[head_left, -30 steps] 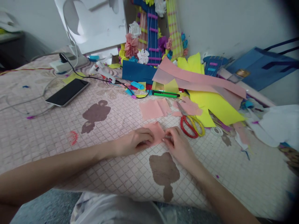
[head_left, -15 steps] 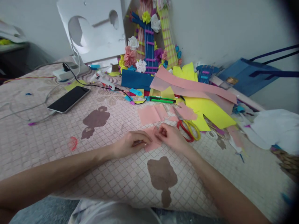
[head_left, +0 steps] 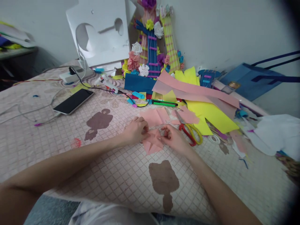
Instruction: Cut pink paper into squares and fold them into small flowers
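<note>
A small square of pink paper (head_left: 152,146) with star-like creases lies on the patterned cloth, its middle slightly raised. My left hand (head_left: 136,130) is closed at the paper's upper left edge, fingers curled, with the tips partly hidden. On the right side, my right hand (head_left: 174,137) pinches the paper's edge between thumb and fingers. Just behind lie more pink paper pieces (head_left: 152,116). Scissors with red and yellow handles (head_left: 191,134) rest right of my right hand.
A phone (head_left: 73,101) on a cable lies left, near a white glue gun (head_left: 109,83). Yellow paper (head_left: 211,115), pink strips (head_left: 199,87) and a green cutter (head_left: 165,103) lie behind. Decorated paper guitars (head_left: 152,50) lean on the wall beside a white foam panel (head_left: 100,40).
My left hand has moved from the paper's lower left to its upper left edge and curled more. The paper now shows its creases and stands up slightly. The view has shifted a little.
</note>
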Tool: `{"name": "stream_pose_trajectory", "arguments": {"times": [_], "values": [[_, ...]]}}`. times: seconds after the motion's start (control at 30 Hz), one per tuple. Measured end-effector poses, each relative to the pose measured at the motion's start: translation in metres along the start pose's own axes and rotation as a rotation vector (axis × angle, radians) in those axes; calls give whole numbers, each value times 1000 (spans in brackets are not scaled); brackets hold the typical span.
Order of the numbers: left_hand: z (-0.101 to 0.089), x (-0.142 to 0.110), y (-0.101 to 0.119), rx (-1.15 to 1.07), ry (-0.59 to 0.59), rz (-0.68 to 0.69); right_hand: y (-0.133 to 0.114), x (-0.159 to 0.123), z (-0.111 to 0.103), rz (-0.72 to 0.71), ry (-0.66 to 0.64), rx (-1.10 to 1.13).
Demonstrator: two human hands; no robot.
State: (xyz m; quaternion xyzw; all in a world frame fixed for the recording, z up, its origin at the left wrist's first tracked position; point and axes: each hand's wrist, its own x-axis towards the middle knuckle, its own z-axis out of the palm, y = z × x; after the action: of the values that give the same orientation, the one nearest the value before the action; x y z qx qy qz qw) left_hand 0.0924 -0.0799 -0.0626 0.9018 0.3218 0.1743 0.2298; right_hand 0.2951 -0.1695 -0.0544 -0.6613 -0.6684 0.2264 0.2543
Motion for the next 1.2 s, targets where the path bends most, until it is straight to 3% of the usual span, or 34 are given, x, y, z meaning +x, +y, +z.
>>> {"name": "stream_pose_trajectory", "arguments": {"times": [0.2,0.47,0.57,0.67,0.83,1.03,1.2], "values": [[-2,1,4,-160,-5,0,-3,3,-4,21,-23,100],[-16,-3,8,-712,-114,-147,-1,7,-2,60,-72,557],[-22,-3,5,-990,-232,-226,-1,7,2,164,-37,728],[-23,-3,0,-1165,-413,-223,-3,6,4,243,-4,841],[-18,-5,-8,-1135,-413,-247,-4,3,0,256,-2,884],[-26,-7,-12,-1027,-470,-310,-7,0,-5,177,-199,849],[-30,-6,-10,-981,-468,-347,-3,1,3,130,-133,647]]}}
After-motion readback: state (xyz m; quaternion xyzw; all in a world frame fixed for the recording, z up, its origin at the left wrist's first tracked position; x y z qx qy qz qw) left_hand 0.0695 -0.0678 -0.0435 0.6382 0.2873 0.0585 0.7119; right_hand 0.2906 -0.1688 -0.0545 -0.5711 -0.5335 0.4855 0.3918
